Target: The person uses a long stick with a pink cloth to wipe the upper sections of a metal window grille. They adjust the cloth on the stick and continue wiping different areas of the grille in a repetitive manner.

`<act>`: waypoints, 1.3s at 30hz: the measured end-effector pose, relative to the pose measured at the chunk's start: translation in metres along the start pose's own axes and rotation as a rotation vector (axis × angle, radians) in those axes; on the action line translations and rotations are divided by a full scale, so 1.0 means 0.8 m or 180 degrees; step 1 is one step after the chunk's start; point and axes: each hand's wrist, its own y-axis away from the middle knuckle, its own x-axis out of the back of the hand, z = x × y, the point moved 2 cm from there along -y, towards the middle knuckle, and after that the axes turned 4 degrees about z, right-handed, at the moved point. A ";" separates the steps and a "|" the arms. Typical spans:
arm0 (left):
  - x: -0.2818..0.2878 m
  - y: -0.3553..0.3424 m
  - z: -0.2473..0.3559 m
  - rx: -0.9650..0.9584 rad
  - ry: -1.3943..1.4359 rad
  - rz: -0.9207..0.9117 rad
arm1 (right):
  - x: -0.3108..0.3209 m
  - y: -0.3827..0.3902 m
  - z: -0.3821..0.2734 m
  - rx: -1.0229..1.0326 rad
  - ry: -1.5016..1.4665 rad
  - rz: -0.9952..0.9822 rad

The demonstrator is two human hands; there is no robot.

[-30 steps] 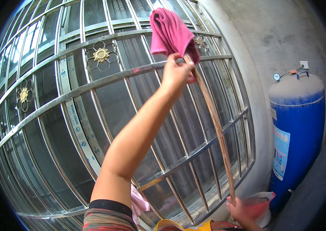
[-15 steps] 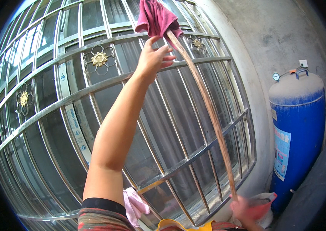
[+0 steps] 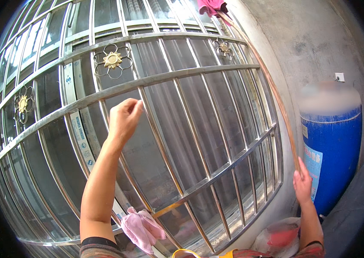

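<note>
Raised in front of the window bars [image 3: 192, 129], my left hand [image 3: 124, 120] is closed, its fingertips beside an upright bar. Whatever it may hold is hidden. My right hand [image 3: 303, 185] grips the lower end of a long wooden pole [image 3: 273, 84] on the right. The pole slants up and left to a dark pink cloth [image 3: 212, 6] at its top end, partly cut off by the picture's upper edge. Below my left hand, a light pink cloth [image 3: 141, 228] hangs at a lower crossbar.
A tall blue tank [image 3: 332, 142] with a label stands by the grey wall [image 3: 296, 38] on the right. Below my right hand is a pale bag [image 3: 261, 241] with something red. Gold flower ornaments [image 3: 112, 60] sit between the bars, with glass and curtains behind them.
My left hand has come down and left from near the dark pink cloth, and its fingers have closed. My right hand has risen with the pole, whose cloth end has moved up and right.
</note>
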 end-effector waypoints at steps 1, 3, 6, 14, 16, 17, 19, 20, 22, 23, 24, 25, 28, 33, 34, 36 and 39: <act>0.008 0.007 -0.004 -0.0204 -0.0037 0.0471 | -0.001 -0.015 -0.008 0.0031 0.0066 0.0049; 0.019 0.012 -0.008 -0.0649 -0.0417 0.0837 | -0.006 -0.040 -0.023 0.0111 -0.0021 0.0044; 0.018 0.027 -0.010 -0.0916 -0.0721 0.0832 | -0.014 -0.076 -0.037 0.0155 -0.0118 -0.0007; 0.042 0.051 -0.033 -0.0697 -0.0924 0.1834 | -0.028 -0.145 -0.037 0.0200 -0.0138 -0.0110; 0.046 0.048 -0.051 0.0467 0.0290 0.1381 | -0.032 -0.155 -0.034 0.0162 -0.0199 -0.0151; 0.044 0.046 -0.059 0.1209 0.1119 0.1059 | -0.035 -0.159 -0.033 0.0071 -0.0261 -0.0181; 0.045 0.042 -0.065 0.1787 0.1651 0.0637 | -0.044 -0.169 -0.037 0.0139 -0.0221 -0.0195; 0.045 0.039 -0.066 0.2062 0.1906 0.0457 | -0.048 -0.173 -0.040 0.0139 -0.0216 -0.0204; 0.046 0.027 -0.066 0.1980 0.1854 0.0529 | -0.057 -0.185 -0.050 0.0244 -0.0172 -0.0232; 0.047 0.021 -0.066 0.1933 0.1792 0.0599 | -0.061 -0.193 -0.054 0.0225 -0.0092 -0.0223; 0.044 0.017 -0.067 0.1911 0.1881 0.0736 | -0.066 -0.201 -0.060 0.0341 -0.0101 -0.0254; 0.045 0.014 -0.067 0.2012 0.2031 0.0546 | -0.069 -0.211 -0.065 0.0385 -0.0052 -0.0264; 0.046 0.013 -0.068 0.2212 0.2701 0.0079 | -0.076 -0.248 -0.077 0.0589 0.0006 -0.0293; 0.041 0.016 -0.072 0.2189 0.2853 0.0359 | -0.093 -0.332 -0.096 0.0879 0.0519 -0.0334; 0.040 0.016 -0.072 0.2171 0.2801 0.0412 | -0.099 -0.348 -0.103 0.1115 0.0693 -0.0233; 0.039 0.016 -0.071 0.2145 0.2749 0.0479 | -0.110 -0.374 -0.113 0.1243 0.1094 -0.0027; 0.038 0.016 -0.068 0.2144 0.2741 0.0485 | -0.115 -0.398 -0.125 0.1670 0.1182 -0.0149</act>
